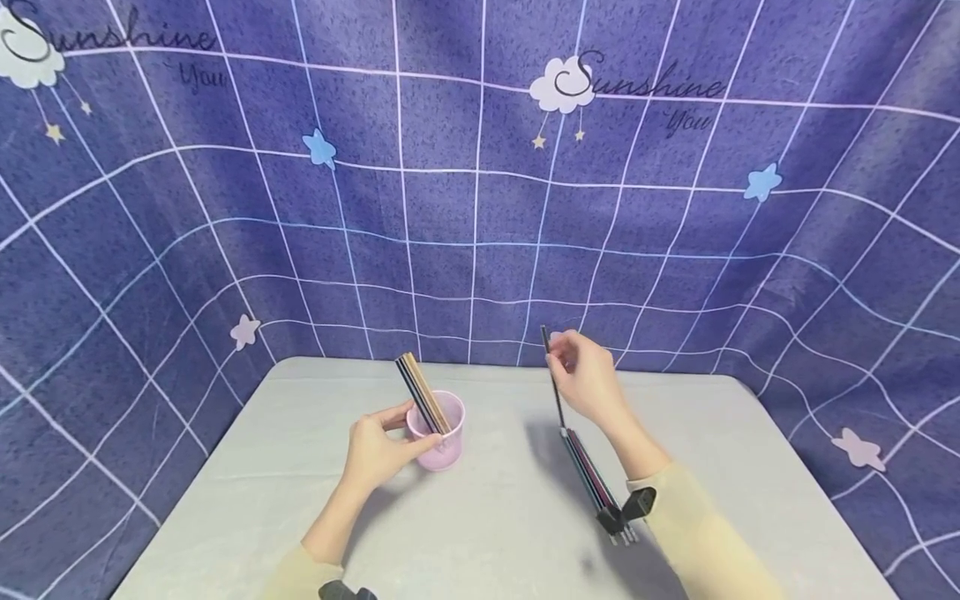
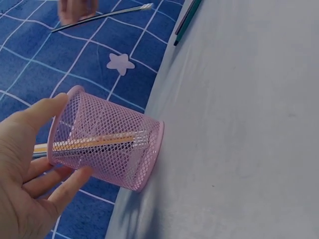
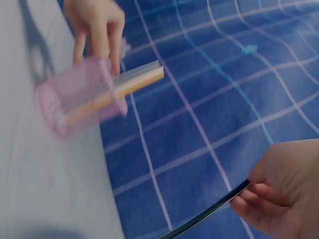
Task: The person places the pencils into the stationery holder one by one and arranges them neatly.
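Right fingers [image 1: 557,369] pinched a dark pencil [image 1: 558,400], aligned eleven-to-five. At their eight o'clock, left fingers [image 1: 392,415] gripped a pink cup [image 1: 442,454].

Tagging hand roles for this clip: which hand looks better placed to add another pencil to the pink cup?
Probably the right hand: it pinches a dark pencil, while the left hand holds the pink mesh cup.

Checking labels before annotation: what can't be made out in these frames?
- Cup, right wrist view: its mesh is lost to blur.
- Held pencil, right wrist view: lower end cut off by the bottom edge.
- Right hand, left wrist view: blurred, cut off by the top edge.
- Pencil bunch, head view: partly hidden by the wrist camera; too small and overlapped to count.
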A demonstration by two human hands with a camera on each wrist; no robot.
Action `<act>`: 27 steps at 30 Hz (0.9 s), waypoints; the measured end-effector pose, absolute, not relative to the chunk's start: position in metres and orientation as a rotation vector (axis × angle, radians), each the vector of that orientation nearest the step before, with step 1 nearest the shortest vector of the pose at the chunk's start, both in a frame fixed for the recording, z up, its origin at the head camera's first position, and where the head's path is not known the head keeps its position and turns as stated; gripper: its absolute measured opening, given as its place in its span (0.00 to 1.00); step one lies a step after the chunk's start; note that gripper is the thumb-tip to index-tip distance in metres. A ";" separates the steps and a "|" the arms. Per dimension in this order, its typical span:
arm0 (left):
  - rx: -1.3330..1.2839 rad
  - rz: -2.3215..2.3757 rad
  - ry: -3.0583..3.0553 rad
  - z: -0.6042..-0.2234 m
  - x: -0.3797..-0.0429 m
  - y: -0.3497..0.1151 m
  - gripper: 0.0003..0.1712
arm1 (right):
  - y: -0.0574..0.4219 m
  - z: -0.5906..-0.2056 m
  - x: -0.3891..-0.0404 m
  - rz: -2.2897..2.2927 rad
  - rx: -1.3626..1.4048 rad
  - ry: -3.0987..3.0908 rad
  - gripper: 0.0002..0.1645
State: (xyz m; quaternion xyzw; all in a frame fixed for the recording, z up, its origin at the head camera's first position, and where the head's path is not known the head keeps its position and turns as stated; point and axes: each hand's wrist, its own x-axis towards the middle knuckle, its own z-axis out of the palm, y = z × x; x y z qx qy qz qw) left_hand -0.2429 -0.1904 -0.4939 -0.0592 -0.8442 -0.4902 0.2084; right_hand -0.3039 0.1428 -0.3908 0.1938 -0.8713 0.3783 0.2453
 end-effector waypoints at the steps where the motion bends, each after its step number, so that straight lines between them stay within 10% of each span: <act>1: -0.165 -1.348 -2.352 -0.493 -0.243 -0.191 0.40 | 0.136 -0.386 -0.304 1.060 0.535 -2.356 0.06; 27: -0.136 -1.289 -2.374 -0.490 -0.243 -0.188 0.40 | 0.022 -0.387 -0.309 1.407 0.902 -2.254 0.07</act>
